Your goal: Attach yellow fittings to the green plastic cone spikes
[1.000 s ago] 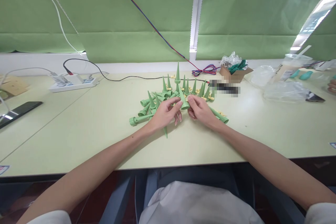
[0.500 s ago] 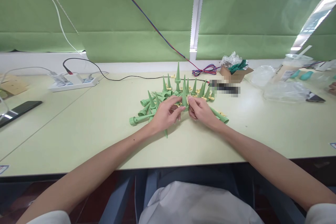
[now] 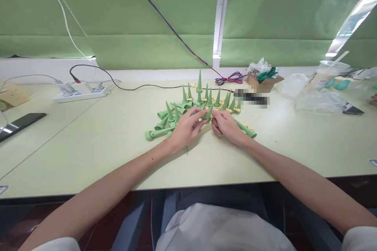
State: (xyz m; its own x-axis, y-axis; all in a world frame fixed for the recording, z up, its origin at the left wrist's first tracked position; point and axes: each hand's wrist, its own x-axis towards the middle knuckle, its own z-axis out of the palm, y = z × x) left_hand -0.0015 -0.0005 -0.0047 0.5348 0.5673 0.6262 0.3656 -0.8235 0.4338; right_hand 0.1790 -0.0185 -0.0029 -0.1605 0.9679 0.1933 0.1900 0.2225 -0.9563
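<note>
My left hand (image 3: 186,128) and my right hand (image 3: 225,125) meet over the middle of a pale green table (image 3: 97,145). Between their fingertips they pinch one green plastic cone spike (image 3: 208,113), its tip leaning up and to the right. Around and behind the hands lies a pile of green cone spikes (image 3: 167,119), some standing upright (image 3: 199,82) in a row, some flat. Small cream-coloured pieces (image 3: 219,106) lie among them. One long spike (image 3: 246,129) lies under my right wrist.
A white power strip (image 3: 79,92) with cables sits at the back left, a dark phone (image 3: 17,123) at the far left. At the back right stand a small cardboard box (image 3: 263,82) with plastic wrap, clear bags (image 3: 319,102) and a drink cup (image 3: 325,74).
The cone held between both hands has turned: it pointed up and left a second ago, stood upright half a second ago, and now leans to the right. The hands stay in place.
</note>
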